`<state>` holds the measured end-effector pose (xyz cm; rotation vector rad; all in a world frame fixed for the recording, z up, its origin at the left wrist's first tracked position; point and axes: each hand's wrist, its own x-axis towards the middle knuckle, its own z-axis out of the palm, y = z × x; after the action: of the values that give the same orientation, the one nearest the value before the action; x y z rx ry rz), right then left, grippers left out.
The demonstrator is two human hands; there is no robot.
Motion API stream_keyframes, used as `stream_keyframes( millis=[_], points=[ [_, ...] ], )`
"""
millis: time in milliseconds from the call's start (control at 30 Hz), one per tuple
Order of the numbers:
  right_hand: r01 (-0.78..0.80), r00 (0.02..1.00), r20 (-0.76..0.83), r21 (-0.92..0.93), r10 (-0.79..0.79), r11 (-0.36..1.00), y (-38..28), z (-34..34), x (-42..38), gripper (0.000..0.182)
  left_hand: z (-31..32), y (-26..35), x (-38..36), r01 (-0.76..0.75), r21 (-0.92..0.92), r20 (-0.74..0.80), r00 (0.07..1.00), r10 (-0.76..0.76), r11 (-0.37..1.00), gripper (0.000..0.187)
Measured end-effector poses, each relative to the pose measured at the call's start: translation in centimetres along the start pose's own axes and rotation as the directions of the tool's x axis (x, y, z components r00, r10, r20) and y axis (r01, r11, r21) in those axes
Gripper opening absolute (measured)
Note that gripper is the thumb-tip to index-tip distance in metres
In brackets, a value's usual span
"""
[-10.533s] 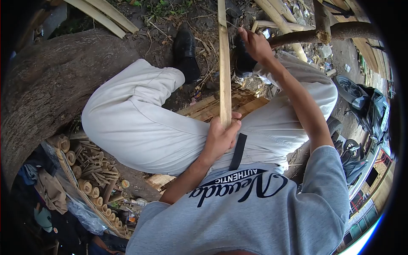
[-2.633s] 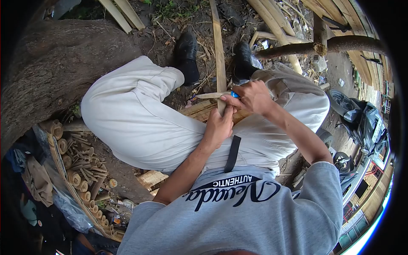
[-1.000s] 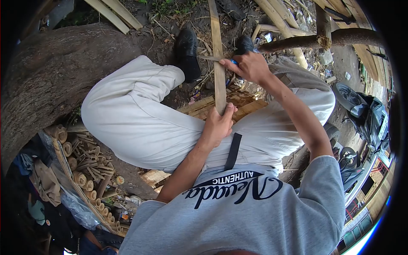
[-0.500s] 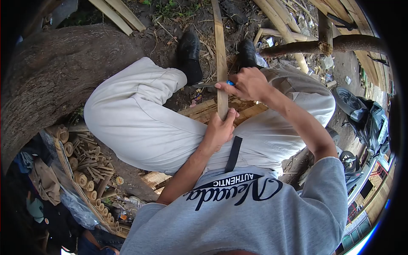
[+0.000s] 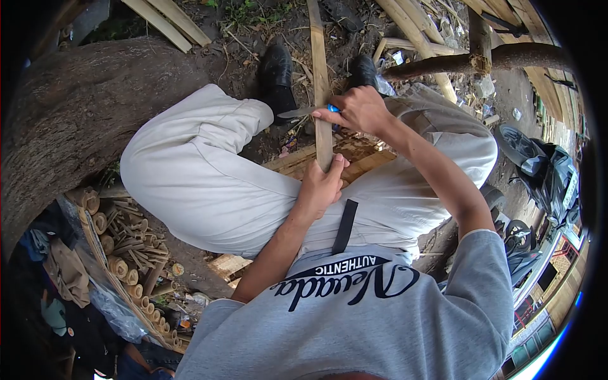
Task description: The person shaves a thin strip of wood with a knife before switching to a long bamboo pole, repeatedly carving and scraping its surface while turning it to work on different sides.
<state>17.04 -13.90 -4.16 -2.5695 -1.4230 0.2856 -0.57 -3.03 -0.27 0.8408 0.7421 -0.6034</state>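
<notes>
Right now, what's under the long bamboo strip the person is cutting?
Under the bamboo strip lie dirt, dry shavings and flat wood pieces between the shoes. The left hand covers its near end, and the right hand hides most of the knife handle.

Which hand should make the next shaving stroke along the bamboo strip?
Right. The right hand already holds the knife with its blade across the bamboo strip. The left hand is busy holding the strip's near end.

You've got a big tree trunk [image 5: 69, 107] upper left, cut bamboo rounds [image 5: 123, 253] stacked lower left, loose bamboo slats [image 5: 161, 22] top left, a branch [image 5: 456, 62] top right, parked motorbike [image 5: 544, 171] at right edge.
</notes>
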Motion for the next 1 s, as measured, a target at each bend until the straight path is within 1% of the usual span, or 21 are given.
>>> stream_keyframes(
  millis=[67, 133, 167, 200, 267, 300, 333, 400, 433, 467, 500, 533, 600, 667, 733, 800, 833, 867, 933, 967, 1000],
  points=[
    [-0.202, 0.979, 0.000, -0.057, 0.202, 0.978, 1.6, -0.7, 2.1, 0.067, -0.2, 0.0, 0.0, -0.002, -0.001, -0.001, 1.000, 0.002, 1.000, 0.027],
    [-0.292, 0.956, 0.015, -0.065, 0.293, 0.954, 5.1, 0.2, 3.8, 0.064, 0.0, -0.3, 0.0, -0.025, -0.040, 0.023, 0.999, 0.026, 0.999, 0.027],
    [-0.300, 0.954, 0.011, -0.031, 0.300, 0.954, 6.5, 1.5, 3.8, 0.062, 0.0, -0.2, 0.0, -0.017, -0.050, 0.028, 0.999, 0.019, 0.999, 0.027],
    [-0.308, 0.951, 0.010, -0.032, 0.308, 0.951, 6.0, 1.3, 3.5, 0.062, -0.1, 0.0, -0.1, -0.012, -0.045, 0.033, 0.999, 0.014, 0.999, 0.027],
    [-0.084, 0.989, 0.115, -0.071, 0.092, 0.994, 3.2, -0.3, 2.1, 0.047, -0.1, 0.4, -0.4, 0.005, -0.068, 0.042, 0.999, -0.002, 0.998, 0.025],
    [0.076, 0.974, 0.225, -0.152, -0.041, 0.985, 1.3, -1.5, 1.0, 0.029, 0.0, 0.3, -0.4, 0.003, -0.075, 0.043, 0.999, 0.000, 0.997, 0.025],
    [0.105, 0.994, 0.031, -0.023, -0.104, 0.994, 0.3, -1.2, 0.3, 0.032, 0.0, 0.2, -0.3, -0.003, -0.072, 0.047, 0.999, 0.006, 0.997, 0.025],
    [0.010, 0.980, 0.198, -0.097, 0.010, 0.995, 1.3, -1.5, 1.1, 0.056, 0.0, 0.2, -0.2, -0.007, -0.079, 0.045, 0.999, 0.010, 0.997, 0.025],
    [-0.156, 0.982, 0.103, -0.045, 0.160, 0.987, 2.5, -0.9, 1.9, 0.065, 0.1, 0.3, -0.3, -0.001, -0.052, 0.033, 0.999, 0.002, 0.999, 0.025],
    [-0.314, 0.950, 0.009, 0.020, 0.314, 0.949, 4.2, -0.3, 3.0, 0.077, 0.1, 0.4, -0.3, 0.001, -0.021, 0.024, 1.000, -0.001, 1.000, 0.025],
    [-0.319, 0.947, 0.035, -0.020, 0.320, 0.948, 4.9, -0.2, 3.7, 0.067, 0.1, 0.4, -0.2, 0.000, -0.017, 0.026, 1.000, 0.001, 1.000, 0.025],
    [-0.324, 0.946, 0.029, -0.017, 0.324, 0.946, 4.7, 0.2, 3.2, 0.067, -0.1, 0.3, -0.3, 0.001, -0.029, 0.036, 0.999, 0.000, 1.000, 0.025],
    [-0.054, 0.997, -0.056, -0.060, 0.050, 0.997, 2.9, 0.5, 1.3, 0.057, -0.4, 0.5, -0.4, 0.002, -0.040, 0.045, 0.999, -0.001, 0.999, 0.026],
    [0.116, 0.973, 0.216, -0.126, -0.087, 0.985, 0.4, -1.5, -0.4, 0.031, -0.1, 0.4, -0.4, -0.007, -0.032, 0.036, 0.999, 0.008, 0.999, 0.026],
    [0.001, 0.982, 0.189, -0.020, 0.003, 1.000, 0.5, -2.2, -0.5, 0.034, 0.2, 0.4, -0.1, -0.019, -0.017, 0.025, 1.000, 0.019, 1.000, 0.027],
    [0.021, 1.000, 0.000, -0.105, -0.021, 0.994, 1.7, -0.8, 0.6, 0.046, 0.5, 0.0, -0.2, -0.014, 0.007, 0.017, 1.000, 0.014, 1.000, 0.027],
    [-0.041, 0.997, 0.057, -0.126, 0.048, 0.991, 3.5, 0.1, 1.7, 0.043, 0.4, 0.0, -0.2, -0.007, 0.004, 0.005, 1.000, 0.007, 1.000, 0.027],
    [-0.046, 0.997, 0.048, -0.125, 0.053, 0.991, 5.5, 1.4, 2.7, 0.043, 0.4, 0.2, -0.1, -0.005, 0.005, -0.010, 1.000, 0.005, 1.000, 0.027],
    [-0.158, 0.980, -0.139, -0.099, 0.143, 0.982, 7.6, 2.9, 4.5, 0.046, 0.2, 0.4, -0.3, -0.006, -0.008, 0.003, 1.000, 0.006, 1.000, 0.028],
    [-0.151, 0.978, -0.169, -0.169, 0.122, 0.974, 7.3, 3.2, 4.3, 0.059, 0.1, 0.6, -0.3, -0.001, -0.027, 0.022, 1.000, 0.002, 1.000, 0.028],
    [-0.156, 0.976, -0.179, -0.169, 0.125, 0.973, 5.8, 2.4, 3.7, 0.059, -0.1, 0.7, -0.3, -0.006, -0.018, 0.022, 1.000, 0.006, 1.000, 0.028]
  ],
)
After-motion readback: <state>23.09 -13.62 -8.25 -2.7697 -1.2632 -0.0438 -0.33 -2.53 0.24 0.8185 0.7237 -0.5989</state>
